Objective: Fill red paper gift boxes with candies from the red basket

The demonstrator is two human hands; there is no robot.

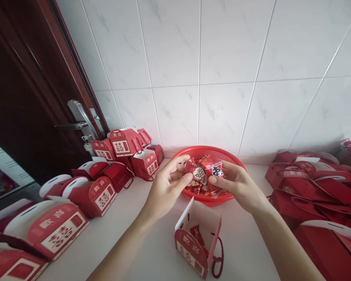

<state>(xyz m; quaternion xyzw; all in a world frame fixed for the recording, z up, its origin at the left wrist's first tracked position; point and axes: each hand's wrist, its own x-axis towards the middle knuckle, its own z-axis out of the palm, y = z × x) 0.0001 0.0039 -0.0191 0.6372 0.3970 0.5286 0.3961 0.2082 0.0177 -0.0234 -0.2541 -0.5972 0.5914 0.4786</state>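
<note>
My left hand (174, 177) pinches a round-labelled red candy packet (197, 171) between thumb and fingers. Beside it, my right hand (236, 181) grips another red candy packet (213, 171) with a large dark character on it. Both hands are held over a red plastic basket (231, 156), which contains several wrapped sweets. Closer to me stands an open red gift box (190, 244) with a white inside and a dark red cord handle. A red wrapped sweet (197, 236) lies within that box.
Several red gift boxes (103, 195) line the left side, some stacked near the door handle (78, 119). Flattened or folded red boxes (312, 183) are heaped at the right. A white tiled wall (175, 113) rises behind the white tabletop (152, 242).
</note>
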